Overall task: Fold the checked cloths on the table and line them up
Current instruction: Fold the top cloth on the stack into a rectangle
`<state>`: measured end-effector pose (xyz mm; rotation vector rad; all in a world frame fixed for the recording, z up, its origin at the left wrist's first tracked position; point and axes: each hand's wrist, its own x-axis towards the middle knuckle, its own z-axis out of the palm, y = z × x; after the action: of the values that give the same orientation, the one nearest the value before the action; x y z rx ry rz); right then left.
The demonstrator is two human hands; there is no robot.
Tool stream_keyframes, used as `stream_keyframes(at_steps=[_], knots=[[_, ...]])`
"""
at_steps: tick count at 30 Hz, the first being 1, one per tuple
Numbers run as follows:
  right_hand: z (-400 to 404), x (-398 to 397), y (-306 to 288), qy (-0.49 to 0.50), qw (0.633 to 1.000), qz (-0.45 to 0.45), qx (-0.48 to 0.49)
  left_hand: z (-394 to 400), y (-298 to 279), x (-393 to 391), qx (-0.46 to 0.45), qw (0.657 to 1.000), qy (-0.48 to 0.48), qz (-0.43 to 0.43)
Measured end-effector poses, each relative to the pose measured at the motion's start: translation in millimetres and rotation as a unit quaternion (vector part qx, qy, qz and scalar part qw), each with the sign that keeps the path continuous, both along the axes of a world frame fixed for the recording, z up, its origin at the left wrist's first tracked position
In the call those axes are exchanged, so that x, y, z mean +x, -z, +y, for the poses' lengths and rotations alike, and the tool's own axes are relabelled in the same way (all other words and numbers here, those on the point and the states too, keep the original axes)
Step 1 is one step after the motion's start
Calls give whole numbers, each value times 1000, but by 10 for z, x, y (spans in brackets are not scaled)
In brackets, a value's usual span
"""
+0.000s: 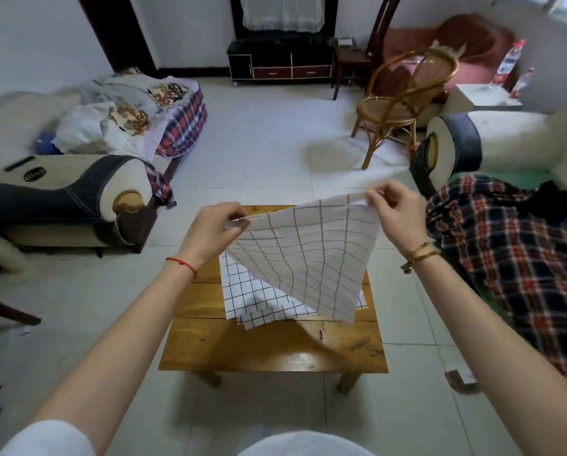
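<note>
desk point(272, 350): cloth pile point(259, 301) lies flat | left hand point(214, 228), right hand point(395, 213): fingers pinched on lifted cloth's point(311, 258) top corners | cloth hangs over pile

Bare forearms; a thin red string point(182, 263) circles the left wrist, gold bracelets point(418, 255) the right; white sleeves point(50, 437) near the shoulders.

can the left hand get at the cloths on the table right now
Probably not at once: the left hand and right hand each pinch a corner of the raised cloth, which hangs over the cloths on the table.
</note>
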<state>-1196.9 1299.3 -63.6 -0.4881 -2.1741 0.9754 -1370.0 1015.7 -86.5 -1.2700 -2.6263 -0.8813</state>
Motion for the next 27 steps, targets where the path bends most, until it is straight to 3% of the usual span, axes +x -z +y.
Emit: stream_keyframes(at_steps=[5,13,27], knots=[[258,216,22,32,999,-7,-40,-148,-226,45,-28,1000,5,3],[587,308,215,33,995,-54,-82,-118,-328,-104,-58,995,22,-84],[1509,-850,1079,44,981,-168,-87,725,781,-1223,-57,991,-56,-103]])
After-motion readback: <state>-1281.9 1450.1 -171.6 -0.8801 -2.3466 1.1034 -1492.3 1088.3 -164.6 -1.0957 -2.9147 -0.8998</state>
